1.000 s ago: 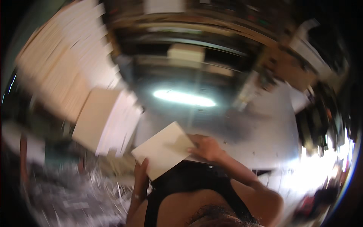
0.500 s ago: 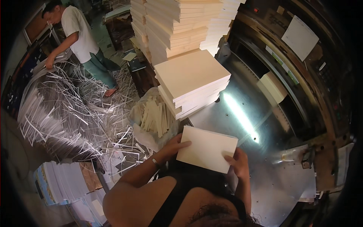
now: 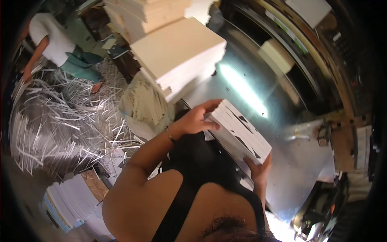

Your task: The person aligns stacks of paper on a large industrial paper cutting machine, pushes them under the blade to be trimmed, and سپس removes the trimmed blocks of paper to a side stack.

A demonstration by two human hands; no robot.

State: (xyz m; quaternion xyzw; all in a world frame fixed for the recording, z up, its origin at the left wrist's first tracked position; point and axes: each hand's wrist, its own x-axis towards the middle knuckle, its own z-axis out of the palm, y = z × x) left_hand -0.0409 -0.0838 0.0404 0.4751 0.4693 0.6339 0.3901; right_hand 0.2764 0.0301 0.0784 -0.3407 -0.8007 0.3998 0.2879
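Note:
Between my two hands I hold a thick stack of paper tipped on its side, so its layered edge with dark marks faces up. My left hand grips one end, thumb on the near face and fingers behind. At the other end my right hand is closed round the lower corner. The paper is above the front edge of a shiny metal table. Beyond my left hand, on that table, stands a pile of cream paper blocks.
Taller paper stacks rise behind the pile. A plastic bag of paper offcuts sits to the left, beside a floor heap of shredded strips. Another person bends there. One cream block lies by the machine at right.
The paper stack has turned from lying flat, broad face up, to edge up. My left hand has risen with it. The whole view has shifted, with surroundings now further left and higher.

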